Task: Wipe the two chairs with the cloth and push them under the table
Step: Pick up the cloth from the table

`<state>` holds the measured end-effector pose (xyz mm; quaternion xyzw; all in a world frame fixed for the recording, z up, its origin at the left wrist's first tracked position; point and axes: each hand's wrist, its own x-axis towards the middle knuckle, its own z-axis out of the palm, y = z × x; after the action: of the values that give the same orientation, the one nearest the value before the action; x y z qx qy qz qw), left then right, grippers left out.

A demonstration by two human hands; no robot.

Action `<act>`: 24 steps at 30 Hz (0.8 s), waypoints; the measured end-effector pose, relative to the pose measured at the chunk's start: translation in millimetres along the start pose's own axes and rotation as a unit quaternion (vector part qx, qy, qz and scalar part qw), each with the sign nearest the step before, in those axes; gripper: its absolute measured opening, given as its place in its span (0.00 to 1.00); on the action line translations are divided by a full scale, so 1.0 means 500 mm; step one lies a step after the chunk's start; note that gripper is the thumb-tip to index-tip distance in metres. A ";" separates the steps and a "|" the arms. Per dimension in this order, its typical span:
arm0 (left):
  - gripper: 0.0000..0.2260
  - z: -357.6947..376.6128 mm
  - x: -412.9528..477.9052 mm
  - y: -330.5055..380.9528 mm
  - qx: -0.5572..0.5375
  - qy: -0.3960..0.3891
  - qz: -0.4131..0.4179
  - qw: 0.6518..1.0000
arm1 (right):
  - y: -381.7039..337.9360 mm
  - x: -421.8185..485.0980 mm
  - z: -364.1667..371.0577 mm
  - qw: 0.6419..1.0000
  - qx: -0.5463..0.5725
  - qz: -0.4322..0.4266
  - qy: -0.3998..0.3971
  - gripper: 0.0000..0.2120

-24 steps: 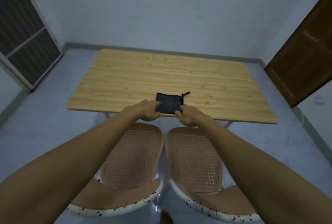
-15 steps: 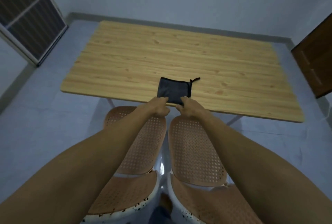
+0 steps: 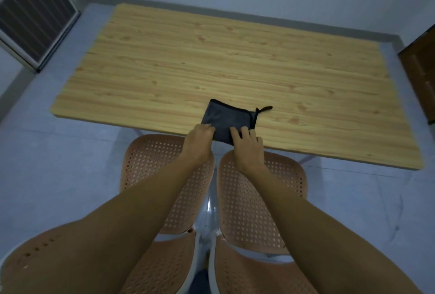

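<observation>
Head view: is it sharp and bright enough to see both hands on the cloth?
Head view: dim bluish light, no glare; the table edges bow from the wide lens, frame corners smear. The left hand and right hand on the cloth are readable, slightly soft.
</observation>
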<state>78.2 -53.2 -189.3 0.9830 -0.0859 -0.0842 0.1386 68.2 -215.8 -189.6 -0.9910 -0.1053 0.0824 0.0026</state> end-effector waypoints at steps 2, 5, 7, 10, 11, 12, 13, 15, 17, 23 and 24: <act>0.09 0.002 -0.013 -0.001 -0.023 0.033 -0.024 0.999 | -0.004 -0.009 0.003 1.000 0.019 0.002 -0.001 0.34; 0.10 -0.021 -0.023 -0.020 -0.041 0.031 -0.032 0.998 | -0.010 -0.040 -0.001 0.996 0.090 0.010 0.008 0.27; 0.11 -0.043 -0.037 -0.037 -0.056 0.019 0.009 0.998 | -0.017 -0.072 -0.009 0.990 0.136 0.029 0.024 0.21; 0.11 -0.072 -0.085 -0.057 -0.073 0.036 0.050 0.995 | -0.029 -0.119 -0.031 0.970 0.240 0.048 0.012 0.15; 0.10 -0.082 -0.111 -0.062 -0.075 0.046 0.053 0.995 | -0.034 -0.139 -0.045 0.962 0.270 0.043 -0.005 0.14; 0.11 -0.092 -0.134 -0.066 -0.076 0.057 0.058 0.994 | -0.040 -0.155 -0.059 0.955 0.295 0.035 -0.020 0.12; 0.11 -0.099 -0.160 -0.071 -0.077 0.062 0.065 0.993 | -0.048 -0.174 -0.074 0.950 0.309 0.025 -0.035 0.11; 0.11 -0.114 -0.210 -0.077 -0.072 0.065 0.080 0.992 | -0.071 -0.213 -0.107 0.947 0.317 0.010 -0.055 0.09; 0.10 -0.130 -0.266 -0.079 -0.067 0.050 0.085 0.993 | -0.107 -0.265 -0.145 0.941 0.330 0.013 -0.075 0.08; 0.11 -0.190 -0.442 -0.075 -0.114 0.017 0.102 0.988 | -0.198 -0.456 -0.214 0.910 0.401 0.048 -0.092 0.04; 0.11 -0.196 -0.477 -0.080 -0.123 0.013 0.104 0.987 | -0.213 -0.494 -0.222 0.910 0.403 0.045 -0.087 0.05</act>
<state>-128.8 55.9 -74.1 0.9450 -0.1751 -0.0663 0.2680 -173.9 -161.8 -37.3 -0.8983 -0.0184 0.2033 0.3892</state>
